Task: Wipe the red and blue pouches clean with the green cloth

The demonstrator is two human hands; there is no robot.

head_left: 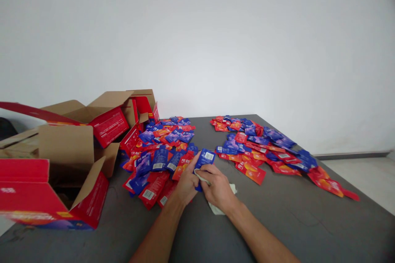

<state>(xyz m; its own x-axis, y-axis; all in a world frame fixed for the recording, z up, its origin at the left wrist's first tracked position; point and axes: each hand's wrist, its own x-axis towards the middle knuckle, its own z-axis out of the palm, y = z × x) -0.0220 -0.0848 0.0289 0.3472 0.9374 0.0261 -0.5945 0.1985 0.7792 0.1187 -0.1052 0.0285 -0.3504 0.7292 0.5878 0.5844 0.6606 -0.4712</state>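
Observation:
A blue packet [206, 158] with a white barcode label is held upright between my two hands near the middle of the view. My left hand [187, 181] grips it from the left side. Against its front, my right hand [216, 184] is closed on a pale cloth [216, 209], which hangs below the palm and shows again to the right of the wrist. Just left of my left hand lies a pile of red and blue packets [160, 158], some with barcodes facing up.
Open red cardboard boxes [27, 189] with brown inner flaps stand along the left of the dark grey table [277, 222]. More red and blue packets [251, 170] spread in a long band from the back to the right. A white wall rises behind.

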